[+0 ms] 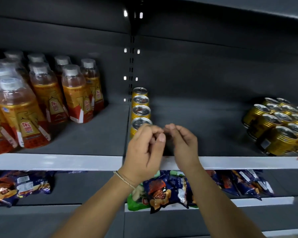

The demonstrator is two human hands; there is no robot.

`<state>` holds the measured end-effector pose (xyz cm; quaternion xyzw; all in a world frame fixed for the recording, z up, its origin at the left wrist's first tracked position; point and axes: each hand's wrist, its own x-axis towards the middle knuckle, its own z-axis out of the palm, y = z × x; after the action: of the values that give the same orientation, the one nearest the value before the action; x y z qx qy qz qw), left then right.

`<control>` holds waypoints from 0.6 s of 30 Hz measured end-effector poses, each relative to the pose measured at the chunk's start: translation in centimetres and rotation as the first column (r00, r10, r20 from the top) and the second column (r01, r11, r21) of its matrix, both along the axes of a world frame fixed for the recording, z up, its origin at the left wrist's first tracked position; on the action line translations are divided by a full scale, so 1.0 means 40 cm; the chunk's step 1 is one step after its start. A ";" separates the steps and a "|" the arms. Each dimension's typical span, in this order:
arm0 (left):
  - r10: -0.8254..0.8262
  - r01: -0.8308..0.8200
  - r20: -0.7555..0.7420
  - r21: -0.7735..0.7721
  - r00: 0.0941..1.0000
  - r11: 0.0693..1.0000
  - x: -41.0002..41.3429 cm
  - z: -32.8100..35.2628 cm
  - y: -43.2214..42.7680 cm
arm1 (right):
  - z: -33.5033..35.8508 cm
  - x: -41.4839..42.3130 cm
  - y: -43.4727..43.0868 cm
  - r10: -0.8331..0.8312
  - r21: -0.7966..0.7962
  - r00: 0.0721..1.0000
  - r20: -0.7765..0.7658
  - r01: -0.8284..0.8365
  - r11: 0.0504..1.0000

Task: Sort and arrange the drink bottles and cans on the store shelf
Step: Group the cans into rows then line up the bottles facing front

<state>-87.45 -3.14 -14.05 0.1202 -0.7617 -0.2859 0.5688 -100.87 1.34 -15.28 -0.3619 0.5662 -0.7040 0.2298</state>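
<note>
A single-file row of gold cans (141,107) runs front to back along the left edge of the right shelf section. Just in front of the nearest can are my left hand (145,148) and my right hand (183,143), fingertips close together, fingers loosely curled and holding nothing. My left hand partly hides the front can. A cluster of several gold cans (279,124) stands at the far right of the same dark shelf (205,127). Several amber drink bottles (46,97) with grey caps and red-gold labels fill the left shelf section.
A white price rail (58,162) edges the shelf front. The lower shelf holds blue snack bags (169,191) and more bags at the left (21,186). A slotted upright (131,66) divides the two sections. Bare shelf lies between the can row and the can cluster.
</note>
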 end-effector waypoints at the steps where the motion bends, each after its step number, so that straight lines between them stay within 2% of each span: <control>1: -0.003 0.004 0.037 -0.018 0.999 1.000 -0.019 0.005 0.006 | 0.002 -0.005 0.008 -0.020 -0.002 1.000 -0.012 0.020 1.000; 5: -0.014 0.014 0.167 0.003 0.986 1.000 -0.156 0.012 0.047 | 0.027 -0.115 0.088 -0.182 0.023 0.965 -0.188 0.190 0.982; 10: -0.069 0.035 0.273 0.127 0.960 0.991 -0.373 0.009 0.109 | 0.057 -0.316 0.226 -0.416 -0.017 0.855 -0.310 0.432 0.902; 11: -0.083 0.047 0.306 0.123 0.948 0.991 -0.415 0.009 0.122 | 0.061 -0.357 0.255 -0.477 -0.041 0.809 -0.344 0.495 0.868; 14: -0.111 0.088 0.409 0.076 0.906 0.993 -0.532 0.001 0.159 | 0.064 -0.474 0.338 -0.642 -0.072 0.575 -0.507 0.714 0.697; 15: -0.125 0.105 0.449 0.068 0.885 0.992 -0.566 -0.002 0.171 | 0.064 -0.508 0.361 -0.668 -0.051 0.534 -0.519 0.760 0.648; 16: -0.142 0.124 0.491 0.069 0.860 0.990 -0.598 -0.006 0.183 | 0.062 -0.539 0.382 -0.675 -0.009 0.530 -0.514 0.783 0.621; 18: -0.171 0.150 0.566 0.084 0.806 0.985 -0.653 -0.011 0.203 | 0.053 -0.589 0.411 -0.639 0.092 0.593 -0.490 0.764 0.639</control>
<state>-113.58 4.99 -14.51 0.1454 -0.8994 -0.2971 0.2859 -124.42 17.77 -13.16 -0.2077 0.7953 -0.5510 -0.1442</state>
